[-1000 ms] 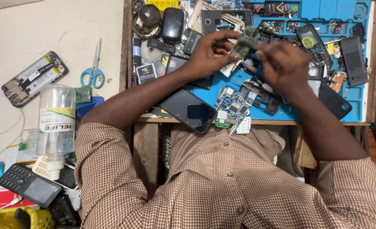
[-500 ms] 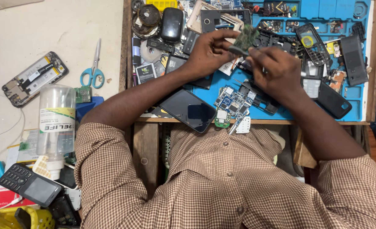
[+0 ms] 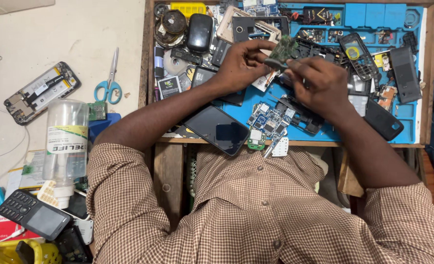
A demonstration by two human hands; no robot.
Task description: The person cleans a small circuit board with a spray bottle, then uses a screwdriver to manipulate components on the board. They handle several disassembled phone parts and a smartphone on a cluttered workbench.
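Over the last second the two hands have drifted a little toward the far side of the blue work mat [image 3: 324,139]. The left hand [image 3: 244,63] has turned the small green circuit board [image 3: 283,49] — a second ago it lay lower and flatter between the fingers, now it stands tilted up above the knuckles, its green face showing. The right hand [image 3: 319,85] has slid closer in under the board — it was out to the right and slightly apart, and now its fingertips meet the left hand's just below the board, the back of the hand covering more of the dark phone frame [image 3: 300,115] beneath.
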